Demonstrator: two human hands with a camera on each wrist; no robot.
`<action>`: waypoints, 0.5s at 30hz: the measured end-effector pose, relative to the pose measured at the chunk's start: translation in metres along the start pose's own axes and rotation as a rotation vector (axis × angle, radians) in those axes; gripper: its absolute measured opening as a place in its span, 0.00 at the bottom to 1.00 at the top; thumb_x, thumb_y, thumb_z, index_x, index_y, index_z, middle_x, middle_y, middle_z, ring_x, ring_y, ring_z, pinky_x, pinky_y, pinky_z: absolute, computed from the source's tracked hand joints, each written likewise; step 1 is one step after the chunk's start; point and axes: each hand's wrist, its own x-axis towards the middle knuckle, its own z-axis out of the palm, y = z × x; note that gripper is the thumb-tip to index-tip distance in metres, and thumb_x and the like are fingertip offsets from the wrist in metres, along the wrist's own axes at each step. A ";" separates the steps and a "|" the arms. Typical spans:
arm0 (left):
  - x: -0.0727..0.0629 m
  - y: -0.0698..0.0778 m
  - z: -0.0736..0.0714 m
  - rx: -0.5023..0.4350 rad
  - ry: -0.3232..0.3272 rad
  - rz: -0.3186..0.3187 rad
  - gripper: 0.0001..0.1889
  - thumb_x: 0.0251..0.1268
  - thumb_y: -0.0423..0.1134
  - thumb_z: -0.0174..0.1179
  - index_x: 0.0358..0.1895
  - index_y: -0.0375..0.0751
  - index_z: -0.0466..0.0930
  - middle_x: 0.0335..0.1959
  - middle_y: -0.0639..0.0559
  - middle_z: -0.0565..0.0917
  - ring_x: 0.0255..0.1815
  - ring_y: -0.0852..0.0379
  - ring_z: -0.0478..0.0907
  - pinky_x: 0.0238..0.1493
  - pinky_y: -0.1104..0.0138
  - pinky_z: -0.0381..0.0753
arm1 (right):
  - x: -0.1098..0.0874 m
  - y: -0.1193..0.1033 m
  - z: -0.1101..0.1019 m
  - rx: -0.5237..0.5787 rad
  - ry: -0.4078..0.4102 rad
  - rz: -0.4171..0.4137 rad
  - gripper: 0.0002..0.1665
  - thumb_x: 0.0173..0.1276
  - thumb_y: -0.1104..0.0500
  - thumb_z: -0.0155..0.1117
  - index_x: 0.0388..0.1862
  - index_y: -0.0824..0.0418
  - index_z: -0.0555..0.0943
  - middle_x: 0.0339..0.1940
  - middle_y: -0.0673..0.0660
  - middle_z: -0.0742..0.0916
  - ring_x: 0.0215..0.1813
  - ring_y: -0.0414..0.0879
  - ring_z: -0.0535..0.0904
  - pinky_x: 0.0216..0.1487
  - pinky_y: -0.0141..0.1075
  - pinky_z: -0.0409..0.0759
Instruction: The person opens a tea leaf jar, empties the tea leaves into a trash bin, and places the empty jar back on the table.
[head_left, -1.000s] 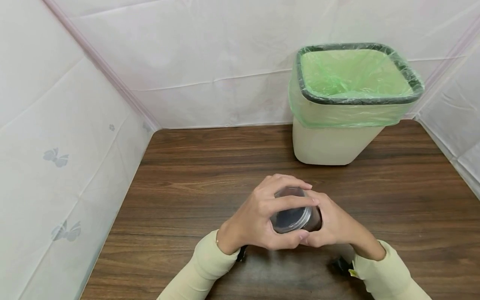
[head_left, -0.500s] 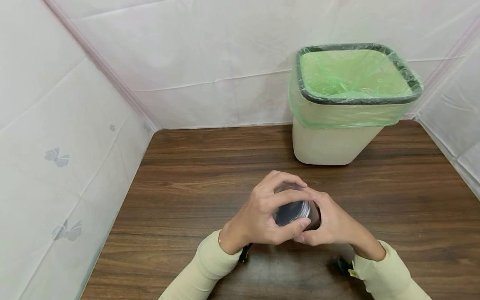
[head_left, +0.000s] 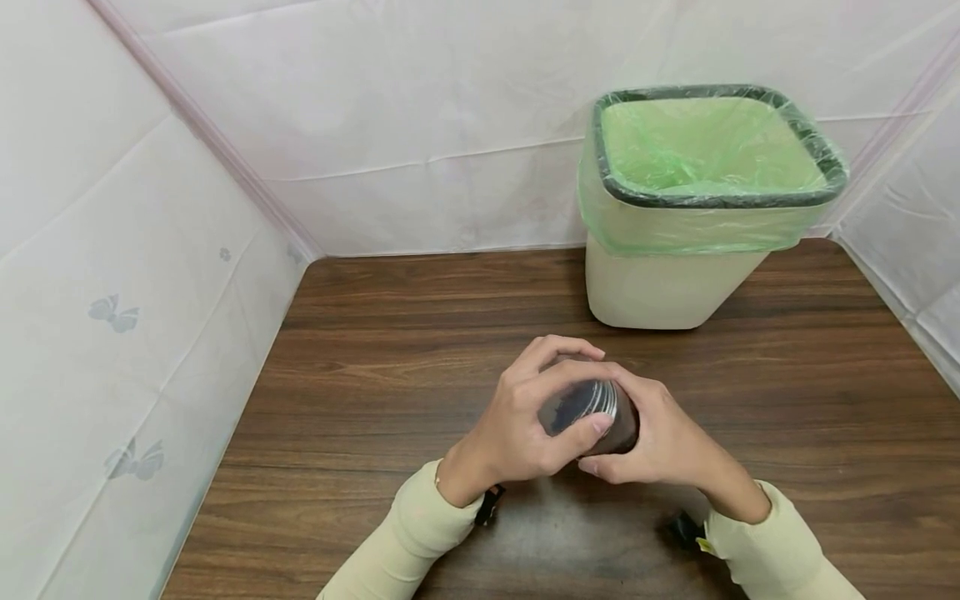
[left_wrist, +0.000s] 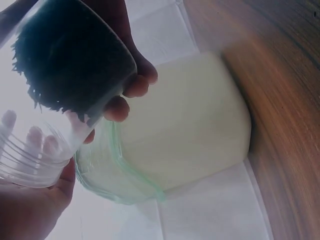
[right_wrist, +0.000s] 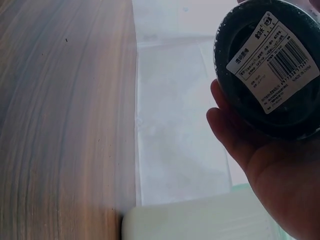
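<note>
Both hands hold a clear plastic screw-top jar (head_left: 622, 423) above the table, tilted on its side. Dark, shredded-looking loose contents (left_wrist: 70, 60) fill much of it in the left wrist view. My left hand (head_left: 517, 421) grips the ridged, transparent lid end (left_wrist: 32, 165), its thumb lying along the near side. Around the body at the base end curl the fingers and thumb of my right hand (head_left: 667, 429). A white barcode label (right_wrist: 277, 65) sticks to the jar's base, facing the right wrist camera. Parts of the lid are hidden behind the left fingers.
A cream waste bin (head_left: 652, 292) with a dark rim and a green bag liner (head_left: 705, 233) stands at the back right of the brown wood-grain table (head_left: 375, 350). White sheeting (head_left: 420, 100) walls the back and both sides.
The jar has risen slightly away from me and tipped, showing more of its ridged neck. My left thumb and fingers have turned upward around the lid end; the right hand has barely shifted.
</note>
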 end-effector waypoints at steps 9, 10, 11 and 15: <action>-0.001 -0.001 -0.001 -0.020 -0.012 -0.039 0.19 0.69 0.47 0.59 0.56 0.39 0.82 0.56 0.45 0.78 0.60 0.53 0.75 0.61 0.63 0.75 | -0.001 0.001 -0.003 -0.034 0.013 0.019 0.48 0.44 0.55 0.84 0.67 0.52 0.73 0.48 0.48 0.85 0.42 0.43 0.82 0.40 0.36 0.83; -0.001 -0.001 -0.001 -0.022 -0.009 -0.041 0.19 0.69 0.47 0.59 0.55 0.38 0.82 0.56 0.45 0.78 0.60 0.53 0.75 0.60 0.63 0.75 | -0.002 0.002 -0.003 -0.035 0.017 0.021 0.49 0.44 0.55 0.84 0.67 0.52 0.73 0.48 0.48 0.85 0.43 0.43 0.82 0.41 0.35 0.82; -0.001 -0.001 -0.001 -0.022 -0.006 -0.043 0.19 0.70 0.48 0.58 0.55 0.38 0.82 0.56 0.44 0.78 0.60 0.53 0.75 0.60 0.63 0.76 | -0.002 0.002 -0.003 -0.038 0.021 0.021 0.49 0.44 0.55 0.84 0.67 0.53 0.73 0.48 0.47 0.84 0.43 0.43 0.82 0.41 0.35 0.82; -0.001 -0.002 -0.001 -0.035 0.005 -0.059 0.20 0.70 0.49 0.58 0.55 0.38 0.81 0.56 0.44 0.78 0.60 0.53 0.75 0.61 0.62 0.76 | -0.003 0.003 -0.003 -0.041 0.031 0.025 0.49 0.43 0.56 0.84 0.67 0.52 0.73 0.47 0.46 0.84 0.43 0.42 0.83 0.42 0.34 0.82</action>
